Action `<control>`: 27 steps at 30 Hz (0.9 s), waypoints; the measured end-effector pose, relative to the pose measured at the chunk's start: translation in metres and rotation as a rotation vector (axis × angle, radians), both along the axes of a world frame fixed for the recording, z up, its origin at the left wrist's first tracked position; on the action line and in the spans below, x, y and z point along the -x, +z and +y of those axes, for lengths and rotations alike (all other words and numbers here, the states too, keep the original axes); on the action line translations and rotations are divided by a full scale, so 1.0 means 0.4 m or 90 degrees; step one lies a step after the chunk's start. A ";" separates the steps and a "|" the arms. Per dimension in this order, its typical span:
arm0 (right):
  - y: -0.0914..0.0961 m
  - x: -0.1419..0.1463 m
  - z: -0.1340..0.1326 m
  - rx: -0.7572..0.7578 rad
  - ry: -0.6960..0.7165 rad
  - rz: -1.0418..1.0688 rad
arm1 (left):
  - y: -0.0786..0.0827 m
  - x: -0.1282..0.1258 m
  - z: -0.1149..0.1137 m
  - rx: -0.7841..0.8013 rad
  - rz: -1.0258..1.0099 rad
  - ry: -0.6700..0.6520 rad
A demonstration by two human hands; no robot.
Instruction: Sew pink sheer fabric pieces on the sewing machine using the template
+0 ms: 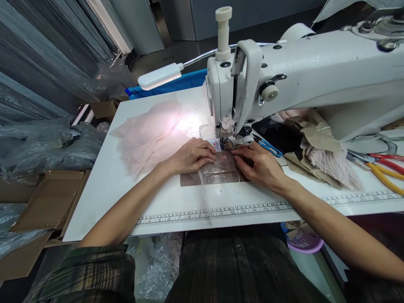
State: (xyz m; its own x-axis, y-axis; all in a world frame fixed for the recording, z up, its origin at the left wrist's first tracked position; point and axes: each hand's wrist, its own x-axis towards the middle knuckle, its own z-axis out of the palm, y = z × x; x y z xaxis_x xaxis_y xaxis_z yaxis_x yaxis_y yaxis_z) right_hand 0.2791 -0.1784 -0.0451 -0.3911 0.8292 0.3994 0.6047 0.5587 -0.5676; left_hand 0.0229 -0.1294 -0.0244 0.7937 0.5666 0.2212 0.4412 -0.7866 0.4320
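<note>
Sheer pale pink fabric (148, 134) lies spread on the table to the left of the sewing machine (303, 71). My left hand (195, 155) is just left of the presser foot (226, 144), thumb and fingers pinched on a thin edge of this fabric. A narrow see-through strip hangs below those fingers. To the right of the foot, my right hand (259, 164) rests with its fingers curled close to the metal bed plate (217, 172); whatever its fingertips hold is hidden. Small red-marked stickers are on the plate between both hands.
Blue thread snips (269, 148) lie behind my right hand. Further right are brown paper with pale ruffled trim (328, 160) and pliers with yellow and red handles (385, 170). A lamp (160, 76) lights the fabric. A ruler strip (217, 214) runs along the front edge.
</note>
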 end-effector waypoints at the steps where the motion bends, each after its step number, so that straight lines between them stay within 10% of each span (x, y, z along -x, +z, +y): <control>1: 0.007 0.006 -0.003 0.019 0.023 0.020 | 0.010 -0.005 -0.007 0.003 0.012 0.007; 8: 0.045 0.063 -0.031 0.154 0.157 0.053 | 0.064 -0.036 -0.055 0.069 0.016 0.034; 16: 0.038 0.058 -0.061 0.667 0.211 0.252 | 0.115 0.011 -0.085 0.349 -0.021 0.146; 19: 0.042 0.070 -0.043 0.577 0.167 0.088 | 0.114 -0.004 -0.040 0.239 0.044 0.163; 23: 0.051 0.084 -0.027 0.188 -0.028 -0.218 | 0.076 -0.055 0.054 -0.016 0.229 0.140; 27: 0.016 0.071 -0.018 -0.033 0.087 -0.180 | 0.039 -0.074 0.112 -0.181 0.271 0.122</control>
State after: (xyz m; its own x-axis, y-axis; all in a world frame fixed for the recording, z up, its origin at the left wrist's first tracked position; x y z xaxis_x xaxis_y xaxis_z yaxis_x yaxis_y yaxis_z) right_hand 0.2508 -0.1857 -0.0385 -0.5995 0.7422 0.2995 0.6512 0.6699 -0.3567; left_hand 0.0524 -0.0847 -0.0086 0.7348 0.6748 0.0681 0.6777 -0.7345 -0.0344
